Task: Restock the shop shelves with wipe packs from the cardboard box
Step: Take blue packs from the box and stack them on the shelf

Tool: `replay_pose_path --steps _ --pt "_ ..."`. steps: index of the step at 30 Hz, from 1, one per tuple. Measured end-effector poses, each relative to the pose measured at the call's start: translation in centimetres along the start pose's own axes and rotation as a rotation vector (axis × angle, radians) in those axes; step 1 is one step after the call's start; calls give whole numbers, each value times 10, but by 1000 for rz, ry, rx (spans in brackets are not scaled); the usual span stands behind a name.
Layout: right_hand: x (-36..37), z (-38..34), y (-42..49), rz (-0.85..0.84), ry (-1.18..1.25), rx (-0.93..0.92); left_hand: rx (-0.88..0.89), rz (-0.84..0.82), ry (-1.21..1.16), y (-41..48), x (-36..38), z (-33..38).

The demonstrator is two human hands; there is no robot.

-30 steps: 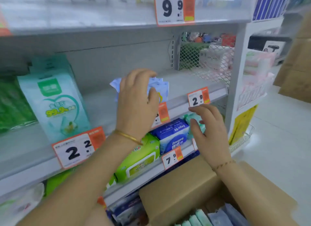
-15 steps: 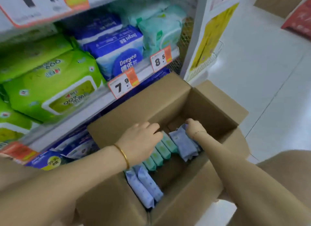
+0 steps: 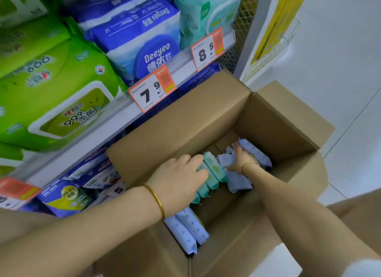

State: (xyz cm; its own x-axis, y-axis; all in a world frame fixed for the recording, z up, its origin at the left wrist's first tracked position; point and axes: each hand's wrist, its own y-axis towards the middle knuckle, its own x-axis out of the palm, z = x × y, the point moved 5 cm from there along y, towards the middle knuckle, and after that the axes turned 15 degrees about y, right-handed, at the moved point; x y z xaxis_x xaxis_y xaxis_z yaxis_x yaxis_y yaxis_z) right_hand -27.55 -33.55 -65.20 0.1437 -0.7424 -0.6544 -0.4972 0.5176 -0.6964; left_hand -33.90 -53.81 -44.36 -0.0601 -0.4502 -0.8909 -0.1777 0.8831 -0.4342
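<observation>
I had both hands down in the open cardboard box (image 3: 195,120), at five o'clock from the shelf (image 3: 117,113). My left hand (image 3: 181,173) curled its fingers over the teal wipe packs (image 3: 215,169) mid-box. My right hand (image 3: 242,160), at two o'clock from it, gripped the pale blue packs (image 3: 257,155).

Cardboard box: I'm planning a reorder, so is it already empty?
No, teal wipe packs and pale blue wipe packs lie inside the cardboard box.

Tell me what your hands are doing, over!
Left hand grips green packs in box. Right hand grips blue packs. Nothing in the way.
</observation>
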Motion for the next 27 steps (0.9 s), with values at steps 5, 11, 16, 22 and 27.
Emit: replay_pose_path --steps 5,11,16,22,27 --pt "-2 -9 -16 -31 -163 5 14 97 -41 -7 -1 -3" --pt "-76 -46 -79 165 216 25 -73 12 -134 -12 -3 -11" --pt "-100 -98 -147 -98 986 -31 -130 52 -382 -27 -21 -11" --pt "-88 -133 -196 -372 1325 -39 -279 495 -350 -52 -46 -38" --pt "-103 -135 -213 -102 921 -232 -300 400 -1040 -68 -46 -70"
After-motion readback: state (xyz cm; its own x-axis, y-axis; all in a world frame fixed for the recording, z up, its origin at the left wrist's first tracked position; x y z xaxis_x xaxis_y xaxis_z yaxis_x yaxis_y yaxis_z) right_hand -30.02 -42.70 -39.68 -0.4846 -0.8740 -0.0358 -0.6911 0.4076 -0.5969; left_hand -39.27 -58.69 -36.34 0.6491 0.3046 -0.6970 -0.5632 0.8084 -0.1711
